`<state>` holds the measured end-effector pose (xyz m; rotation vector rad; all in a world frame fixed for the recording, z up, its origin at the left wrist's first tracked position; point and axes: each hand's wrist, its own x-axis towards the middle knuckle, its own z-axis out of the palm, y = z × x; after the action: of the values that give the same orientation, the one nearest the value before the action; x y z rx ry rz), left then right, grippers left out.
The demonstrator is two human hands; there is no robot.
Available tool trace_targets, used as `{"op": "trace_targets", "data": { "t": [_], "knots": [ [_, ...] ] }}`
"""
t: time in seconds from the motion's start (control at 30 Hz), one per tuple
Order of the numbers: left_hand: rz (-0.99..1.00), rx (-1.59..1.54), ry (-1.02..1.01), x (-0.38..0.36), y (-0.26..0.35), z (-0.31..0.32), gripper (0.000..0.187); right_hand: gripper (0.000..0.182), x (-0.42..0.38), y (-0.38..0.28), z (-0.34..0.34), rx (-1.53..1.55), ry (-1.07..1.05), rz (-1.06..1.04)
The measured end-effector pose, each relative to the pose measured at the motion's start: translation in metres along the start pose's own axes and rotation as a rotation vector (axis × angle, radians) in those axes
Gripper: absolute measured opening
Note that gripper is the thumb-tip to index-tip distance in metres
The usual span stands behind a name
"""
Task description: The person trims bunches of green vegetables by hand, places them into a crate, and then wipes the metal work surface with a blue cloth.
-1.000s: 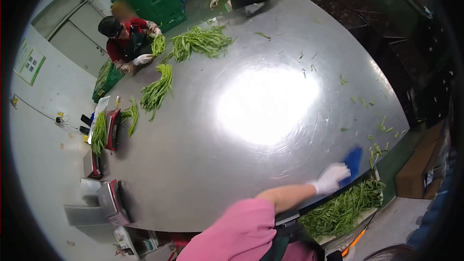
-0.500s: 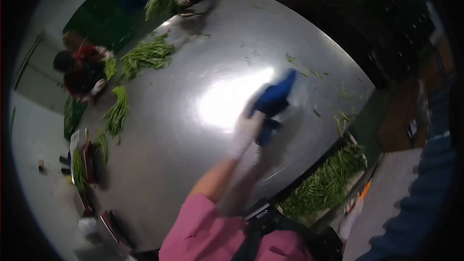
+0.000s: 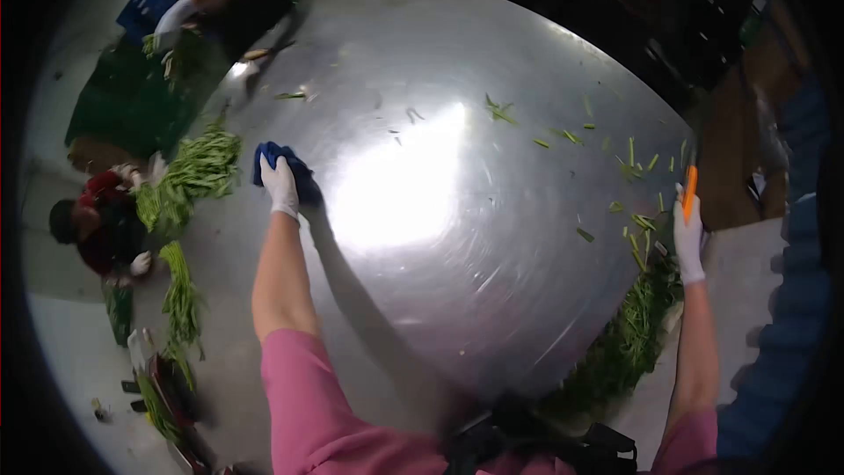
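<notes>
Stainless steel forms the large round table (image 3: 492,237), on which a bright glare is reflected near the centre. A blue cloth (image 3: 294,171) is pressed flat against the table's left part by the left hand (image 3: 281,186), which is gloved in white and closed over the cloth, the arm stretched far forward. An orange-handled tool (image 3: 690,189) is gripped upright by the gloved right hand (image 3: 687,242) at the table's right edge. Cut green bean scraps (image 3: 637,224) are scattered just beside that hand, and a heap of beans (image 3: 629,339) is seen below the rim. Bean piles (image 3: 198,171) lie at the far left, near a co-worker in red (image 3: 97,220); another person's gloved hand (image 3: 171,18) is seen at the top left.
</notes>
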<state>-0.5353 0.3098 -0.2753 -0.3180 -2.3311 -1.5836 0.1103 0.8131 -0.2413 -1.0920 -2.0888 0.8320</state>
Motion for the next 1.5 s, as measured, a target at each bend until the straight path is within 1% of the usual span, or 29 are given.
{"op": "trace_targets", "data": {
  "t": [0.07,0.13,0.17,0.27,0.3,0.33,0.37,0.4,0.47,0.53,0.57,0.6,0.67,0.73,0.8,0.9,0.97,1.0,1.07,1.1,1.13,1.2,1.27,1.33,1.37,1.4,1.43,1.47,1.5],
  "knots": [
    [-0.077,0.671,-0.097,0.001,0.002,0.039,0.057,0.032,0.014,0.014,0.015,0.082,-0.194,0.152],
    [0.173,0.573,-0.234,-0.010,0.024,0.075,0.055,0.035,0.004,0.012,0.038,0.290,-0.046,0.227],
    [0.150,0.278,-0.332,-0.011,0.029,0.107,0.051,0.037,0.003,0.014,0.042,0.377,-0.025,0.219],
    [0.441,0.229,-0.480,-0.063,0.115,0.201,0.050,0.036,0.003,0.002,0.046,0.369,0.002,0.234],
    [0.606,0.193,-0.476,-0.087,0.134,0.237,0.047,0.039,0.004,0.006,0.045,0.349,-0.013,0.233],
    [0.606,0.025,-0.573,-0.112,0.154,0.270,0.044,0.043,0.004,0.007,0.043,0.330,-0.032,0.238],
    [0.566,0.052,-0.606,-0.153,0.205,0.275,0.043,0.045,0.003,-0.003,0.043,0.374,-0.028,0.273],
    [0.667,-0.078,-0.588,-0.181,0.216,0.300,0.042,0.046,0.002,-0.007,0.040,0.349,-0.035,0.242],
    [0.702,-0.025,-0.721,-0.233,0.243,0.331,0.043,0.045,0.004,-0.004,0.033,0.485,-0.014,0.310],
    [0.862,-0.084,-0.668,-0.292,0.271,0.346,0.044,0.041,0.008,0.007,0.009,0.779,-0.089,0.412],
    [0.796,-0.110,-0.859,-0.313,0.294,0.340,0.044,0.040,0.008,0.009,-0.001,0.932,-0.135,0.467],
    [0.721,-0.130,-1.049,-0.333,0.316,0.331,0.044,0.030,0.002,0.003,-0.012,0.933,-0.110,0.507],
    [0.792,-0.277,-1.014,-0.398,0.325,0.328,0.039,0.032,-0.026,0.007,-0.037,0.852,0.004,0.498],
    [0.826,-0.404,-1.082,-0.461,0.332,0.307,0.040,0.045,-0.075,0.042,-0.076,0.907,0.087,0.440],
    [0.669,-0.404,-1.426,-0.497,0.351,0.274,0.042,0.048,-0.136,0.040,-0.115,0.876,0.119,0.511],
    [0.275,-0.677,-1.343,-0.528,0.375,0.225,0.046,0.053,-0.244,0.085,-0.172,0.854,0.217,0.664],
    [0.292,-0.804,-1.170,-0.497,0.398,0.179,0.050,0.052,-0.300,0.092,-0.200,0.876,0.382,0.765],
    [0.359,-0.734,-1.117,-0.465,0.411,0.151,0.056,0.051,-0.325,0.088,-0.211,0.863,0.480,0.809],
    [0.335,-0.710,-0.932,-0.418,0.401,0.107,0.060,0.051,-0.354,0.075,-0.224,0.833,0.615,0.885],
    [0.345,-0.396,-0.854,-0.393,0.392,0.084,0.054,0.050,-0.365,0.071,-0.228,0.817,0.650,0.916],
    [0.336,-0.381,-0.720,-0.369,0.371,0.078,0.047,0.050,-0.375,0.069,-0.233,0.802,0.685,0.945],
    [-0.027,-0.371,-0.611,-0.325,0.321,0.078,0.040,0.046,-0.395,0.080,-0.237,0.813,0.651,0.934],
    [0.146,-0.201,-0.434,-0.291,0.265,0.108,0.028,0.042,-0.406,0.082,-0.238,0.816,0.586,0.927],
    [0.031,-0.292,-0.565,-0.309,0.229,0.142,0.019,0.037,-0.400,0.062,-0.232,0.818,0.483,0.919],
    [0.482,-0.033,-0.319,-0.335,0.273,0.151,0.017,0.034,-0.390,0.048,-0.225,0.773,0.467,0.901],
    [-0.052,-0.527,-0.434,-0.374,0.258,0.186,0.014,0.032,-0.380,0.027,-0.216,0.727,0.447,0.887],
    [0.135,-0.377,-0.656,-0.401,0.275,0.189,0.011,0.030,-0.373,0.008,-0.210,0.678,0.426,0.876],
    [0.566,-0.277,-0.794,-0.424,0.288,0.190,0.019,0.028,-0.368,-0.007,-0.210,0.603,0.360,0.873],
    [0.696,-0.251,-0.911,-0.446,0.321,0.181,0.027,0.027,-0.357,-0.019,-0.208,0.533,0.298,0.856]
  ]
}}
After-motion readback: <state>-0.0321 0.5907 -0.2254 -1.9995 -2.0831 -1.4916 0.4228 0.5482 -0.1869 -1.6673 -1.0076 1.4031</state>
